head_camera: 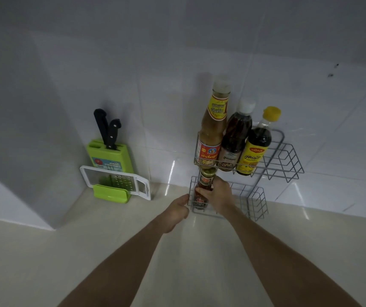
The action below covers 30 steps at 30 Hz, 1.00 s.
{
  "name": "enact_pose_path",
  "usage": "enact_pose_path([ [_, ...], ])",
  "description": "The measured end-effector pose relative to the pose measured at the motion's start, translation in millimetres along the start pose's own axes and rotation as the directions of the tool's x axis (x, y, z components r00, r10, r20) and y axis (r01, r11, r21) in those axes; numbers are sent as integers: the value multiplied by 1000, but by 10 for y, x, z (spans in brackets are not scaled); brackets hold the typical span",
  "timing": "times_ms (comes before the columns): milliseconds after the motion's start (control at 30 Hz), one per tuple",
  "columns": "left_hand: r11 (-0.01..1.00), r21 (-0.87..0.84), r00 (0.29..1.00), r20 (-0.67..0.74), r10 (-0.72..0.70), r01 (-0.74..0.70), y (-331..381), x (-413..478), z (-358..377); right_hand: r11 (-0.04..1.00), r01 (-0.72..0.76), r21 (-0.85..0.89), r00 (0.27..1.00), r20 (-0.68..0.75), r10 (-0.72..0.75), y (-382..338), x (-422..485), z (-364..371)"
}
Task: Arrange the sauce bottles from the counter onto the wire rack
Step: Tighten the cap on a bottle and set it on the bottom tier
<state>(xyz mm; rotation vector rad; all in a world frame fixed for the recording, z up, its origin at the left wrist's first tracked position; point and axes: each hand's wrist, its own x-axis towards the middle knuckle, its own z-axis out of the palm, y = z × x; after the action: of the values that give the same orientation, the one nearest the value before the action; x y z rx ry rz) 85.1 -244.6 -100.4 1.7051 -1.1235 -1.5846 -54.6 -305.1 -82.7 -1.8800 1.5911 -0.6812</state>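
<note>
Both your forearms reach forward, bare, over the pale glossy counter (44,251). Your right hand (218,192) is at the lower tier of the wire rack (288,160), its fingers wrapped around a small dark jar (203,191) with a green-gold lid and a red label — the jar stands upright at the left end of that lower basket. Your left hand (178,208) sits just beside the rack's lower left corner, fingers curled inward; whether they touch the wire you cannot tell from here.

The rack is thin grey wire, two tiers of open grid, set against the shiny white wall tiles. In the upper tier three bottles stand in a row: a tall tan sauce bottle (213,127) with a yellow and red label, a dark brown bottle (235,138) with a white cap, and a soy-dark bottle (258,142) with a yellow cap and yellow label.

Off to the left, in the corner, a lime-green plastic knife block (109,155) holds two black handles, and a white-framed grater (115,180) leans against it.
</note>
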Motion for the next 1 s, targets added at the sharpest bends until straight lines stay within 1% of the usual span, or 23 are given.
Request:
enact_pose_path([
  [100,1000,-18,1000,-7,16,-16,-30,16,8,1000,-6,14,1000,9,6,20,23,9],
  [233,1000,-15,1000,-6,1,-1,-32,23,17,1000,-18,11,999,30,17,18,5,10],
  [400,1000,-16,1000,-15,10,-10,-27,18,32,1000,-1,22,998,67,0,21,26,-14],
  [600,999,-33,1000,7,30,-30,-41,32,11,1000,12,20,999,50,-13,-8,20,54],
  [800,999,-28,999,22,31,-31,-40,35,-10,1000,19,0,996,86,-19,-29,59,74],
  [900,1000,-3,999,35,27,-27,-50,40,-12,1000,6,8,995,100,-7,-30,31,87],
  [1000,1000,27,1000,7,11,-11,-92,48,10,999,-13,44,995,96,9,-25,-17,110],
])
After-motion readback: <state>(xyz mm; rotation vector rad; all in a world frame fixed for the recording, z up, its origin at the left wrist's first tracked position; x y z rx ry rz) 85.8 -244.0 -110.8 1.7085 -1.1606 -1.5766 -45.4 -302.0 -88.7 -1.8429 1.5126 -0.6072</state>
